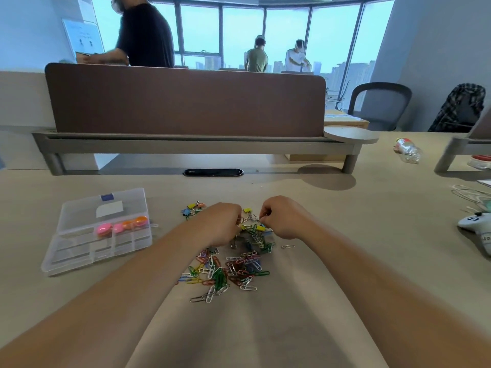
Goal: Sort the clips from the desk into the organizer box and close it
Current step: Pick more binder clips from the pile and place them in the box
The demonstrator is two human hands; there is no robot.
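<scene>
1. Two bare hands at desk centre: left hand (221, 224) and right hand (283, 217), fingers curled, both pinching a tangle of linked silver metal clips (251, 218) between them.
2. Pile of mixed coloured wire paper clips (225, 272) on the beige desk (345, 261), at 6 o'clock from the hands.
3. Small yellow binder clips (195, 207) at 10 o'clock of the left hand.
4. Clear plastic organizer box (98, 232), lid open, at 9 o'clock; pink and orange round clips (121, 224) inside its far row.
5. One silver clip (287, 246) apart, at 5 o'clock of the right hand.
</scene>
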